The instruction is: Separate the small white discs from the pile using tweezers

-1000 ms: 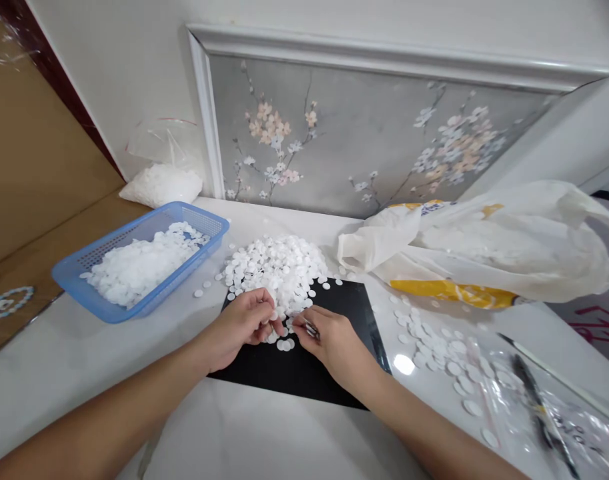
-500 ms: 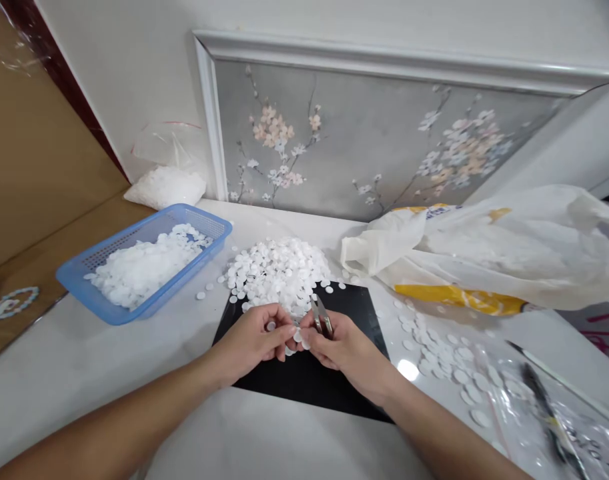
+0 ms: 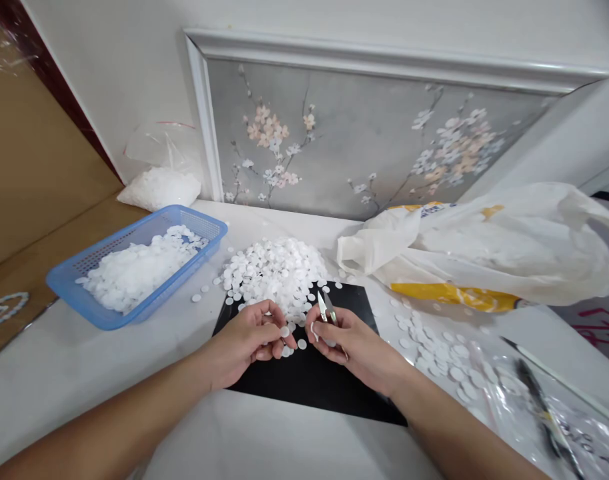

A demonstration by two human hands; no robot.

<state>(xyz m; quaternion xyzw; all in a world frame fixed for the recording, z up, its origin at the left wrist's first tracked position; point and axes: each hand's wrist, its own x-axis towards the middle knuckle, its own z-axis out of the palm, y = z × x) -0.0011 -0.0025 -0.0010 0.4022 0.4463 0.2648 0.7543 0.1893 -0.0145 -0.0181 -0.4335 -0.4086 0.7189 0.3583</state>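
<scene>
My left hand [image 3: 249,340] is closed in a pinch on a small white disc [image 3: 285,331] above a black mat [image 3: 304,387]. To its right, my right hand [image 3: 344,340] grips a pair of thread snips [image 3: 327,307], blades pointing away from me. A white piece [image 3: 314,330] also shows between the right thumb and forefinger. Just beyond both hands rises a heap of white discs [image 3: 277,267], partly on the mat's far edge. One loose disc [image 3: 302,344] shows in the gap between my hands.
On the left stands a blue plastic basket [image 3: 134,317] holding white discs, with a filled clear bag [image 3: 159,188] behind it. A white and yellow plastic bag [image 3: 484,247] lies at the right. Scattered discs [image 3: 437,350] and a black-handled tool [image 3: 534,387] lie nearer me.
My hands have moved apart, the right one shifting right with the snips. A gap over the mat has opened between them. The whole view has shifted slightly.
</scene>
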